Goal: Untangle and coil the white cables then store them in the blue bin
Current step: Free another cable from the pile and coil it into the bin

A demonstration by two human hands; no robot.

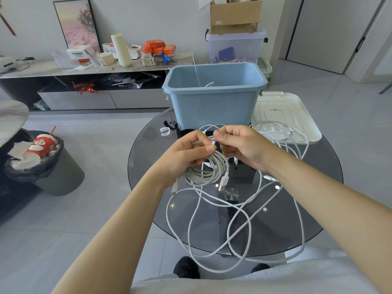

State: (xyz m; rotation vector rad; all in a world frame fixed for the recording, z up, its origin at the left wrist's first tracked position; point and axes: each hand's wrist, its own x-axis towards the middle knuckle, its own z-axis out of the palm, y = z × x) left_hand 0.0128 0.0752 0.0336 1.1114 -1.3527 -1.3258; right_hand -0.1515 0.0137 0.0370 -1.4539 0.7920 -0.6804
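Note:
My left hand (184, 153) grips a coiled white cable (206, 171) above the round glass table (148, 166); a USB plug (223, 183) hangs from the coil. My right hand (241, 146) pinches the top of the same coil, thumb against my left thumb. Loose white cables (229, 228) trail in big loops across the table toward my body. More tangled white cable (282, 134) lies on the white lid (297, 111) at the right. The blue bin (214, 102) stands open just behind my hands, with a bit of white cable (209, 84) visible inside.
Two cable ties (167, 128) lie on the glass left of the bin. A grey trash can (46, 164) with a red cup stands on the floor at left. A cluttered low cabinet (95, 66) and stacked boxes (235, 35) line the far wall.

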